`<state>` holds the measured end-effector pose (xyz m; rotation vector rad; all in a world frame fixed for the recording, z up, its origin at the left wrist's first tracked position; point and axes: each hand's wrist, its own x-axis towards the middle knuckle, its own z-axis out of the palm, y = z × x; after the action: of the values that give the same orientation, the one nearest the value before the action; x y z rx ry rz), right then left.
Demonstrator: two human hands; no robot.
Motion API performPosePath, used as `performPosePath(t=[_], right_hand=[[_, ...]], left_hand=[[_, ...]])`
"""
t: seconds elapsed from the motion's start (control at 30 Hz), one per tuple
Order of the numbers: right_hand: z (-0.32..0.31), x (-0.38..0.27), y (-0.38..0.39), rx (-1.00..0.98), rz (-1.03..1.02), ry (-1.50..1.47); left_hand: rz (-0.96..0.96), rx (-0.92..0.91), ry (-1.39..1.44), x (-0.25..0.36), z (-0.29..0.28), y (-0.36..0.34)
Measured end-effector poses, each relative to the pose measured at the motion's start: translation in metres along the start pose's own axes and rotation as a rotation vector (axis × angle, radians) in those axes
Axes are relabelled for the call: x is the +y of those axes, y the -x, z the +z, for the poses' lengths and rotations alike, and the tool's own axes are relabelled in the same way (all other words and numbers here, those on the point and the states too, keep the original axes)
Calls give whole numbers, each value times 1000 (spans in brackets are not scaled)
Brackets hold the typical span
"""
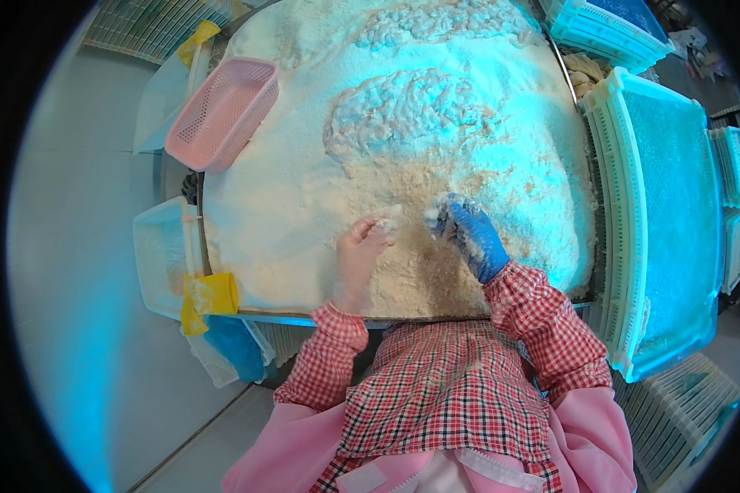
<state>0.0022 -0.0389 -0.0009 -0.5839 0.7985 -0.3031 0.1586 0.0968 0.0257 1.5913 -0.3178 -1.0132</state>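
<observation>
L hand (362, 242) fingers pinched on wht lump (392, 218); blue-gloved R hand (467, 234) fingers curled, can't tell if holding; both over wht powder (271, 238)

- A grey floor (74, 189) spread along the left, a dark seam (191, 439) crossing it near the bottom.
- Blue light (82, 394) streaked the floor and tinted the right side.
- The desk (566, 76) had a thin rim.
- Plastic crates (619, 222) stood stacked to its right.
</observation>
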Motion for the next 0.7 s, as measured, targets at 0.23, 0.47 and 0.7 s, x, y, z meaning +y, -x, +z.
performPosePath(t=[0.23,0.47,0.7], right_hand=[[8,21,3,-292,-86,-780],[-13,59,4,-186,-136,-233],[60,100,-4,-213,-1064,-790]], left_hand=[[496,114,-628,-26,55,31],[814,157,-1033,-6,58,26],[791,-236,-693,-29,97,28]])
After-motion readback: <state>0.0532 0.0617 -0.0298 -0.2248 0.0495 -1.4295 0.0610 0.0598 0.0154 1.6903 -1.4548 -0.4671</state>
